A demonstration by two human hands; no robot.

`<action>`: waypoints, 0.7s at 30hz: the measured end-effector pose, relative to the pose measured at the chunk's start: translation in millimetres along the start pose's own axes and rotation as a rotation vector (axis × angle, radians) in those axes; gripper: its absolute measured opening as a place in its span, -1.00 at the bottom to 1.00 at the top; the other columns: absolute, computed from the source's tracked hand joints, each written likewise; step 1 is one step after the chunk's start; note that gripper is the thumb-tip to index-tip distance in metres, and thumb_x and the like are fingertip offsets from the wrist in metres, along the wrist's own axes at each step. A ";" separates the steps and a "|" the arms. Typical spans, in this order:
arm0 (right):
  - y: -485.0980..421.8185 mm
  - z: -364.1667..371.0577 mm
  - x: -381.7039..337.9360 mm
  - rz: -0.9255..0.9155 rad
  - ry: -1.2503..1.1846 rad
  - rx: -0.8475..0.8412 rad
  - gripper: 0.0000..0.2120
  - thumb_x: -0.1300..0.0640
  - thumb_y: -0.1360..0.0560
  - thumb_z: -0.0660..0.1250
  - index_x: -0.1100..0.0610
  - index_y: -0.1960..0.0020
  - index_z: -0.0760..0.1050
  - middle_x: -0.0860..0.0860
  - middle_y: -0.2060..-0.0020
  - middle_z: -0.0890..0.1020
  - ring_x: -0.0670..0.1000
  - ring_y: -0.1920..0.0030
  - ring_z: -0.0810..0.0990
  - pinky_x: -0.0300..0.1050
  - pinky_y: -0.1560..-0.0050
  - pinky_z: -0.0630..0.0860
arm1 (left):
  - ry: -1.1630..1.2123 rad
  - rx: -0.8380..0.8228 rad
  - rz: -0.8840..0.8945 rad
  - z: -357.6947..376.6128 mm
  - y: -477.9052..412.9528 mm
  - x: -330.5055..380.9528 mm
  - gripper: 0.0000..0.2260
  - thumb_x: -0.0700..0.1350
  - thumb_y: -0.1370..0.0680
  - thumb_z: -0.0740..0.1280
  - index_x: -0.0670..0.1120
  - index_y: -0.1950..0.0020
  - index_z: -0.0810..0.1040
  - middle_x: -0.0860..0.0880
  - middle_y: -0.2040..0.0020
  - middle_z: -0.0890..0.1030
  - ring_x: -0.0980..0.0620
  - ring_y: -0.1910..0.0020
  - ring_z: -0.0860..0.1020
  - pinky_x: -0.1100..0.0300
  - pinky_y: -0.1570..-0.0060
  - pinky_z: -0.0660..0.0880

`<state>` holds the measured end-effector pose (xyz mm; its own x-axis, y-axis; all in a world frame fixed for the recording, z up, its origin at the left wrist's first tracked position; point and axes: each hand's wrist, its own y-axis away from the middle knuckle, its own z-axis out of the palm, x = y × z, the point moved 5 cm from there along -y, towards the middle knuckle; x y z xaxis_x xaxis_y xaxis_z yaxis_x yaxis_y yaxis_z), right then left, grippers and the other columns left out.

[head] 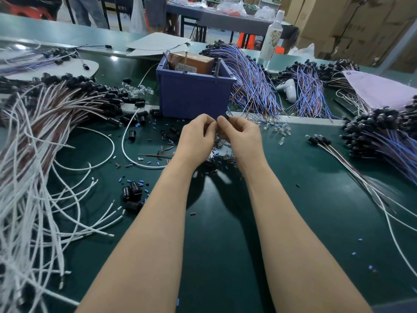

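My left hand point(195, 136) and my right hand point(242, 134) meet fingertip to fingertip above the green table point(293, 211), just in front of the blue plastic bin point(194, 93). My right hand pinches a small black socket point(226, 117) at its fingertips. My left hand's fingers are curled and pinch toward the same piece; what they hold is hidden behind the fingers. Small clear bulbs point(222, 144) lie under my hands.
White wires point(33, 177) with black sockets pile up at the left. Blue and brown wire bundles point(255, 82) lie behind and at the right point(383, 141). Loose black sockets point(132, 193), bits of sleeve, a white bottle point(270, 39) and a paper sheet point(379, 89) surround the work spot.
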<state>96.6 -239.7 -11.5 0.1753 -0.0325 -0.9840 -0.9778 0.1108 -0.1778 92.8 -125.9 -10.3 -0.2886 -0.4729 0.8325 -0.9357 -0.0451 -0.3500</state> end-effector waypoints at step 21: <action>-2.1 -18.7 -5.9 -0.037 -0.123 0.136 -0.83 0.28 -0.53 0.32 0.13 0.21 0.57 -0.04 0.37 0.58 -0.20 0.37 0.54 -0.34 0.24 0.53 | -0.018 0.003 -0.014 -1.5 0.9 -2.1 -0.86 -0.13 -0.60 0.24 -0.11 0.07 0.56 0.04 0.24 0.64 0.11 0.23 0.56 0.44 0.29 0.34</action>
<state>95.5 -258.3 -5.1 0.2318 0.0814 -0.9694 -0.9473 0.2454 -0.2059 92.2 -123.6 -11.8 -0.2721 -0.4878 0.8295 -0.9389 -0.0541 -0.3399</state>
